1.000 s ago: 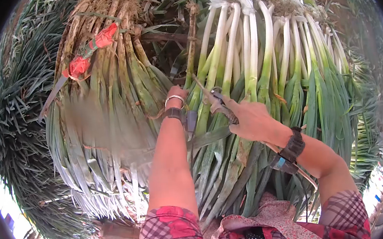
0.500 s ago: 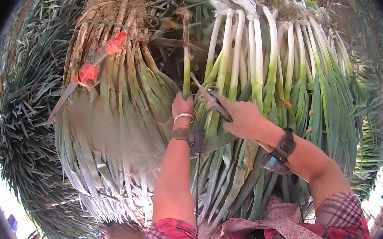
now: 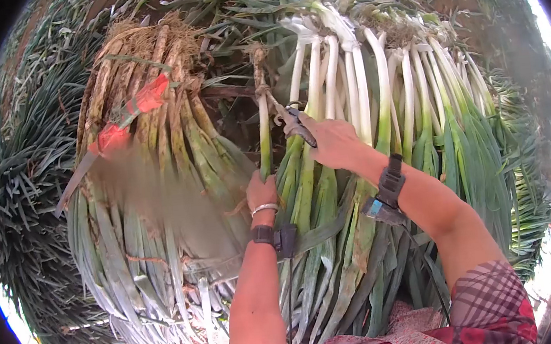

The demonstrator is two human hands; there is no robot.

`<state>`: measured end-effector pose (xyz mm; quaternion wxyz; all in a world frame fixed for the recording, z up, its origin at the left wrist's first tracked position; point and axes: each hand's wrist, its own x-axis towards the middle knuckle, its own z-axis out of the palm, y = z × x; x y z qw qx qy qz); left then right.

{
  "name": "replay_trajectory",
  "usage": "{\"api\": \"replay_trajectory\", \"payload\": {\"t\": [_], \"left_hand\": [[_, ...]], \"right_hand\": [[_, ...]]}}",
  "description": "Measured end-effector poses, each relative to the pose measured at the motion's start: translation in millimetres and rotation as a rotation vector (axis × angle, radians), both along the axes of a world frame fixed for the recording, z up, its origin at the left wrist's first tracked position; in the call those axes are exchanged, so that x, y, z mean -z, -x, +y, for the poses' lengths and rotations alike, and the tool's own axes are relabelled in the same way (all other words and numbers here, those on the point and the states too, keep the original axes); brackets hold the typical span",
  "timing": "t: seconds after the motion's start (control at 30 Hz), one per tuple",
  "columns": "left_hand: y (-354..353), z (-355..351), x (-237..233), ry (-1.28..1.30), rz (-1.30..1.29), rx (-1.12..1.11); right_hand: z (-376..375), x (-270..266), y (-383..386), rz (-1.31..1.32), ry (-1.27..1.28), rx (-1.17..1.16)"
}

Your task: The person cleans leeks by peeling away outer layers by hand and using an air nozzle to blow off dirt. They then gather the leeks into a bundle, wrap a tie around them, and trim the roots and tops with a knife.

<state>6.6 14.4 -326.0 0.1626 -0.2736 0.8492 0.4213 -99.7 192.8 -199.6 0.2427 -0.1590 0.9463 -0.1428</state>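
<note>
head view: the left hand (image 3: 262, 190) is tightly clasping one leek (image 3: 264, 130), which is extending beyond it. the right hand (image 3: 333, 141) is clenching a dark-handled tool (image 3: 299, 130) just beside that leek.

It's one head cam, tipped forward and steeply down over the wearer's own arms (image 3: 255, 306). Pretty wide lens, so edges bow and corners go black. Left hand (image 3: 262, 192) and right hand (image 3: 333, 141) sit close, mid-frame, stalks (image 3: 382, 95) around them, sleeves (image 3: 489, 294) down at the bottom.
</note>
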Motion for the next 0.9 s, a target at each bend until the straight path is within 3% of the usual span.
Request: {"api": "replay_trajectory", "payload": {"t": [0.2, 0.4, 0.5, 0.63, 0.7, 0.9], "left_hand": [[-4.0, -4.0, 13.9, -0.039, 0.033, 0.006], [-3.3, -5.0, 11.9, -0.081, 0.029, 0.002], [-2.8, -2.2, 5.8, -0.041, 0.037, -0.012], [-8.8, -0.4, 17.7, 0.066, 0.018, -0.117], [-13.1, -3.5, 26.2, 0.042, 0.015, -0.146], [-15.8, -10.2, 14.6, -0.047, 0.113, -0.231]], "right_hand": [[-12.3, 3.3, 22.8, 0.024, -0.189, -0.1], [-18.0, 25.0, 43.9, 0.091, -0.233, -0.036], [-15.5, 27.6, 47.4, 0.094, -0.192, 0.088], [-12.6, 16.1, 14.5, 0.191, -0.101, -0.025], [-6.8, -4.0, -8.7, -0.044, -0.051, -0.083], [11.0, -82.7, -81.8, -0.292, -0.031, -0.184]]}}
